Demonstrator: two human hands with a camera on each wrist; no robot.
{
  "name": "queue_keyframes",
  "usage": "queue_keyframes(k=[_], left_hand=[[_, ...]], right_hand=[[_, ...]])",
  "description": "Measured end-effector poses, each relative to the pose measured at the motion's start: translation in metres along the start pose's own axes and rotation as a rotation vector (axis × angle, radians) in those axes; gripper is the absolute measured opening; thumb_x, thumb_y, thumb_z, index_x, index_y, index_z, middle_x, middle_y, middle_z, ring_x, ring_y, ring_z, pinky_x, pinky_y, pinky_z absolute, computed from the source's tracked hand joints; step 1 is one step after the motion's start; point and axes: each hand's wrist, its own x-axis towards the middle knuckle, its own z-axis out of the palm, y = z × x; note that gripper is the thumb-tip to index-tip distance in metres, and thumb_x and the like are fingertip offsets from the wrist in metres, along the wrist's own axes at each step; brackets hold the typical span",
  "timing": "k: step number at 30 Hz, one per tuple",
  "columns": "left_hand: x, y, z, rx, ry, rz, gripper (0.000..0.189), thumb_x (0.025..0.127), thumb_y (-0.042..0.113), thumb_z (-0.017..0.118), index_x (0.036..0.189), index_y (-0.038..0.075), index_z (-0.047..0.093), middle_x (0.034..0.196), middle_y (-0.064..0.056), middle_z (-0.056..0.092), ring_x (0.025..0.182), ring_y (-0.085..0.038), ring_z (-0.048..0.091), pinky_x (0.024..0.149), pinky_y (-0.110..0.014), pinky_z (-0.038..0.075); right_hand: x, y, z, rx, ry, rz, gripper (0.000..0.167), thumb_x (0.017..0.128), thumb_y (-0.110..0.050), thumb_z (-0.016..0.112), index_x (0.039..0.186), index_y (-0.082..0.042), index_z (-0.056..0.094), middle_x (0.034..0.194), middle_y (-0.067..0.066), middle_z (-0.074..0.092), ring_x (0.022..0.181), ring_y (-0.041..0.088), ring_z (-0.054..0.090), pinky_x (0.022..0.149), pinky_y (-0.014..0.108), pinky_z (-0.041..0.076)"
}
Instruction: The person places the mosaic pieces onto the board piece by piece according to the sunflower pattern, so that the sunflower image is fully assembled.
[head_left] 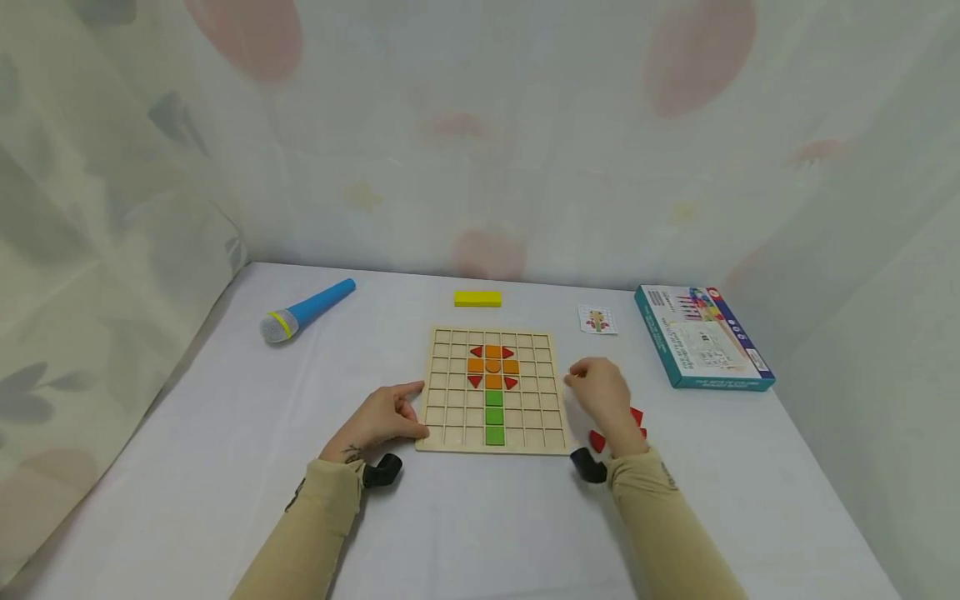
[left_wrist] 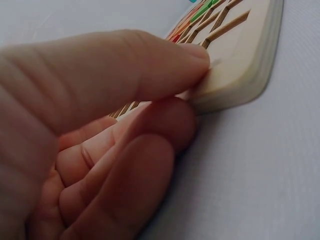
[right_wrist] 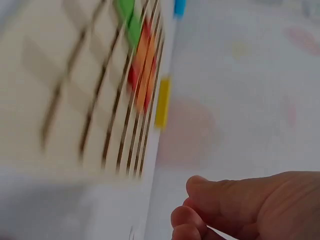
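My left hand (head_left: pixel 386 417) pinches the left edge of a square wooden grid board (head_left: pixel 457 421), near its front corner. In the left wrist view the thumb (left_wrist: pixel 165 65) lies on the board's top, with curled fingers at its side. Orange squares (head_left: pixel 476 366), a round orange piece (head_left: pixel 492 366), red fan-shaped pieces (head_left: pixel 511 383) and a column of green squares (head_left: pixel 494 416) fill some cells. Beside the board's right edge, my right hand (head_left: pixel 600 392) has its fingers curled and thumb tip against them; no piece shows between them. Loose red pieces (head_left: pixel 597 441) lie by its wrist, partly hidden.
Behind the board lies a yellow block (head_left: pixel 477 298). A blue toy microphone (head_left: pixel 318 305) is at the back left. A small pattern card (head_left: pixel 597 320) and a flat teal-edged box (head_left: pixel 705 337) lie at the back right. Patterned cloth (head_left: pixel 420 192) hangs around the table.
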Motion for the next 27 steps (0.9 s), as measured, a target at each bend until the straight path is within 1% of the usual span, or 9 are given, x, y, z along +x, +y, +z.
queue_keyframes(k=[3, 7, 9, 11, 16, 19, 21, 24, 27], left_hand=[[0.0, -0.001, -0.001, 0.003, -0.002, 0.001, 0.087, 0.066, 0.012, 0.082, 0.141, 0.004, 0.038, 0.067, -0.005, 0.062, 0.056, -0.013, 0.048, 0.055, -0.025, 0.04], [-0.001, -0.001, -0.002, 0.016, -0.007, -0.004, 0.087, 0.066, 0.013, 0.082, 0.141, 0.004, 0.038, 0.067, -0.004, 0.063, 0.056, -0.013, 0.049, 0.056, -0.026, 0.04], [-0.001, 0.0, -0.002, 0.015, -0.01, -0.005, 0.087, 0.066, 0.014, 0.082, 0.141, 0.005, 0.038, 0.067, -0.004, 0.063, 0.056, -0.013, 0.049, 0.057, -0.026, 0.041], [-0.001, 0.001, -0.002, 0.009, -0.013, 0.0, 0.087, 0.066, 0.013, 0.082, 0.141, 0.005, 0.038, 0.067, -0.005, 0.063, 0.056, -0.013, 0.05, 0.058, -0.026, 0.042], [-0.002, 0.002, -0.001, -0.01, -0.014, 0.008, 0.087, 0.066, 0.013, 0.081, 0.141, 0.006, 0.038, 0.068, -0.005, 0.063, 0.057, -0.014, 0.05, 0.058, -0.027, 0.042], [-0.002, 0.002, -0.001, -0.007, -0.012, 0.013, 0.087, 0.066, 0.013, 0.082, 0.141, 0.005, 0.038, 0.067, -0.005, 0.062, 0.057, -0.014, 0.05, 0.057, -0.027, 0.041], [-0.002, 0.002, 0.0, -0.01, -0.01, 0.009, 0.087, 0.066, 0.012, 0.082, 0.141, 0.005, 0.038, 0.067, -0.005, 0.062, 0.057, -0.014, 0.05, 0.057, -0.027, 0.041], [-0.002, 0.001, 0.0, -0.014, -0.006, 0.004, 0.087, 0.066, 0.012, 0.082, 0.141, 0.005, 0.038, 0.066, -0.005, 0.062, 0.056, -0.013, 0.049, 0.057, -0.026, 0.041], [-0.001, 0.0, 0.0, -0.021, -0.004, 0.001, 0.088, 0.065, 0.012, 0.082, 0.141, 0.005, 0.038, 0.066, -0.005, 0.062, 0.056, -0.013, 0.049, 0.056, -0.026, 0.04]], right_hand=[[0.022, 0.023, -0.016, -0.137, -0.018, 0.048, 0.031, 0.087, -0.022, 0.061, 0.11, -0.001, 0.064, 0.102, 0.014, 0.066, 0.082, 0.024, 0.059, 0.067, 0.037, 0.045], [0.037, 0.047, -0.017, -0.246, -0.137, 0.045, 0.037, 0.085, -0.019, 0.062, 0.116, 0.001, 0.061, 0.114, 0.018, 0.061, 0.095, 0.028, 0.057, 0.079, 0.043, 0.046], [0.041, 0.054, -0.014, -0.258, -0.17, 0.019, 0.036, 0.085, -0.016, 0.064, 0.116, 0.002, 0.061, 0.116, 0.019, 0.06, 0.1, 0.029, 0.055, 0.085, 0.045, 0.045], [0.042, 0.058, -0.011, -0.252, -0.172, 0.001, 0.033, 0.084, -0.013, 0.064, 0.113, 0.002, 0.063, 0.112, 0.019, 0.061, 0.099, 0.03, 0.055, 0.085, 0.045, 0.044], [0.041, 0.058, -0.008, -0.214, -0.121, 0.008, 0.02, 0.082, -0.011, 0.067, 0.097, 0.002, 0.063, 0.092, 0.015, 0.06, 0.084, 0.027, 0.052, 0.073, 0.038, 0.044], [0.04, 0.054, -0.009, -0.161, -0.092, 0.019, 0.015, 0.08, -0.011, 0.069, 0.086, -0.001, 0.06, 0.081, 0.011, 0.056, 0.077, 0.024, 0.05, 0.064, 0.032, 0.04], [0.038, 0.05, -0.009, -0.085, -0.069, 0.011, 0.014, 0.079, -0.011, 0.07, 0.081, -0.003, 0.059, 0.077, 0.009, 0.056, 0.073, 0.022, 0.05, 0.06, 0.029, 0.039], [0.034, 0.036, -0.009, 0.098, -0.059, -0.036, 0.013, 0.08, -0.009, 0.068, 0.082, -0.001, 0.058, 0.075, 0.009, 0.059, 0.066, 0.016, 0.054, 0.057, 0.026, 0.043], [0.028, 0.016, -0.005, 0.327, -0.105, -0.06, 0.013, 0.083, -0.003, 0.064, 0.092, 0.003, 0.057, 0.08, 0.012, 0.063, 0.064, 0.012, 0.059, 0.061, 0.028, 0.051]])
